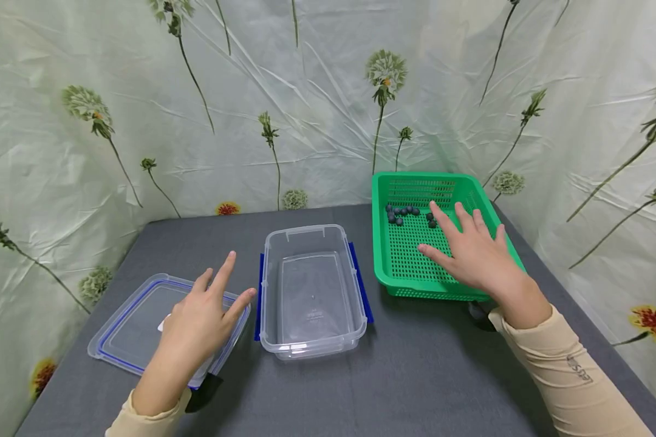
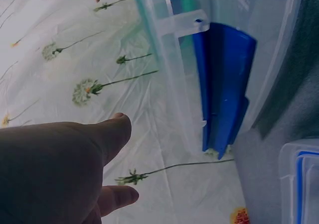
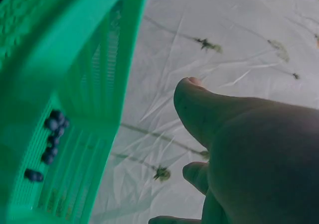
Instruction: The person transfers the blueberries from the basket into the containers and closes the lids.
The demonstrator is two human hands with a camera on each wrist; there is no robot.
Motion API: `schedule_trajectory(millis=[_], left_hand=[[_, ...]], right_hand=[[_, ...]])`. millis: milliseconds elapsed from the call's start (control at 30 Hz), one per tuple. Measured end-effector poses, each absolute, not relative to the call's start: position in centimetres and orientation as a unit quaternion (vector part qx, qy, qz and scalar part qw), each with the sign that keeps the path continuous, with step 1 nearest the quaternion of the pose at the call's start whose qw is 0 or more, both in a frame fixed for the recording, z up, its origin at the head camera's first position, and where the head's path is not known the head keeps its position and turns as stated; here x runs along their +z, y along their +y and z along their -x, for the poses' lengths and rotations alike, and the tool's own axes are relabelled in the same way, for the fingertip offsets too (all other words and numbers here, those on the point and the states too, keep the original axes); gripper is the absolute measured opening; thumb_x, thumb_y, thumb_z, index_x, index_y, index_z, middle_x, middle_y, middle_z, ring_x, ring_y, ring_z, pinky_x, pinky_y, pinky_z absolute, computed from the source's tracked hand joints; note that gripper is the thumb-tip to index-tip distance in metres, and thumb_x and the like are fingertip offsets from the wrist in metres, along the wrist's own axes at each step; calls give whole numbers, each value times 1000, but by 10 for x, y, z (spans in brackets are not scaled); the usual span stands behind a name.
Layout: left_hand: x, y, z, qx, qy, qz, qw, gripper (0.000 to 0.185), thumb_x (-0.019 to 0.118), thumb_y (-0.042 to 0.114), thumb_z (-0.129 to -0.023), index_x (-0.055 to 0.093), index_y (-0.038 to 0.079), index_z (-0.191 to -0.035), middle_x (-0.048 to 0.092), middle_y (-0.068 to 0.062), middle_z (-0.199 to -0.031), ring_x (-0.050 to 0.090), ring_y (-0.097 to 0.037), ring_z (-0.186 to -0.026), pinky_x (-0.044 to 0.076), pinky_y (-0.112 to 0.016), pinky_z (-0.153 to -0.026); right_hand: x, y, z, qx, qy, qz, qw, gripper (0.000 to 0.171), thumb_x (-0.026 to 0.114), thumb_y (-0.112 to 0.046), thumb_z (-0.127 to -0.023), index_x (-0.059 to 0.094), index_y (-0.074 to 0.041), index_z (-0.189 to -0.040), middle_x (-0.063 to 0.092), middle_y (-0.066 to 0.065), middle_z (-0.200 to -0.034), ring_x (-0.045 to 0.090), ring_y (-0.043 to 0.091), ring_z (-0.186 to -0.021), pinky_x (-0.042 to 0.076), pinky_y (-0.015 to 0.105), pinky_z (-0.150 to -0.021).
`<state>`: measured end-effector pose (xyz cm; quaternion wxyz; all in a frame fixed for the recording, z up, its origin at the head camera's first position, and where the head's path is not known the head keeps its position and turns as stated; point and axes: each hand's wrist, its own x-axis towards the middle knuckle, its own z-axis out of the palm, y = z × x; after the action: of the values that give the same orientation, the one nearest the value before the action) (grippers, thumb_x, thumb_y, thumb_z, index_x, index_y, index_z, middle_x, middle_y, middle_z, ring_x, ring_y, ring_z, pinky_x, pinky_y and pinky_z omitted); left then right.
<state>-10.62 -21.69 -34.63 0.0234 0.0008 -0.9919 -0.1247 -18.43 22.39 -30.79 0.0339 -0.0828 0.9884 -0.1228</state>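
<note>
My right hand (image 1: 475,252) hovers over the green basket (image 1: 379,243) with its fingers spread and nothing in it. Several blueberries (image 1: 399,212) lie inside the basket toward its back left, and a few more sit nearer the middle. In the right wrist view the blueberries (image 3: 52,134) cluster by the basket's far wall. My left hand (image 1: 197,321), fingers extended and holding nothing, is above the clear lid (image 1: 136,328) with a blue seal. Between the hands stands a clear plastic container (image 1: 311,297), uncovered, its blue side latches (image 2: 224,84) folded outward.
A dark grey cloth covers the table (image 1: 317,394). Behind and at both sides hangs a pale curtain (image 1: 317,109) printed with dandelions. The basket stands at the table's back right, close to the curtain.
</note>
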Motion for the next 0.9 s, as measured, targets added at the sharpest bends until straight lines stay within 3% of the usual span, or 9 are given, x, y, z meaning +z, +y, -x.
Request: schedule_trajectory(millis=[100,300,467,600,733,833,900], left_hand=[[-350,-216,105,-125,-992,9,29,82,46,65,-109,17,24,-174,40,-42,-160,63,-66,-119,53,-80,-92],[-358,-215,101,-135,-990,15,24,81,50,63,-109,23,22,-173,43,-41,-158,63,-65,-120,57,-77,-83],[-364,-211,99,-152,-988,19,18,80,54,62,-108,28,21,-171,55,-37,-150,65,-61,-119,59,-72,-79],[-369,-210,98,-175,-984,31,31,76,60,55,-107,36,17,-168,64,-35,-140,68,-57,-118,58,-73,-87],[-376,-210,99,-212,-974,52,51,70,67,46,-106,45,12,-163,74,-23,-112,74,-34,-90,61,-60,-82],[-380,-210,99,-247,-966,61,45,68,69,42,-105,48,11,-161,76,-11,-104,64,-12,-75,59,-45,-73],[-381,-210,99,-281,-958,61,23,67,69,42,-106,48,13,-162,78,-12,-113,62,-6,-70,58,-35,-69]], right_hand=[[-305,230,194,-114,990,74,46,92,47,-67,-108,-3,-28,-174,-2,35,-176,1,66,-158,0,93,-116],[-302,241,215,-100,991,61,69,91,45,-67,-109,-3,-25,-174,-1,36,-175,1,66,-158,1,93,-116],[-300,250,234,-90,990,54,94,93,42,-70,-108,-2,-22,-174,2,38,-174,5,68,-156,6,93,-116],[-298,257,251,-92,986,64,121,92,44,-65,-110,0,-15,-174,8,41,-171,11,65,-156,13,91,-117],[-299,264,273,-121,977,99,143,87,48,-50,-113,3,-3,-172,16,43,-169,12,66,-155,22,86,-120],[-301,268,286,-140,971,116,154,81,49,-39,-115,7,4,-170,21,43,-167,20,68,-152,29,81,-119],[-304,270,293,-147,969,120,158,76,49,-35,-115,12,5,-169,26,43,-165,30,66,-148,36,79,-116]])
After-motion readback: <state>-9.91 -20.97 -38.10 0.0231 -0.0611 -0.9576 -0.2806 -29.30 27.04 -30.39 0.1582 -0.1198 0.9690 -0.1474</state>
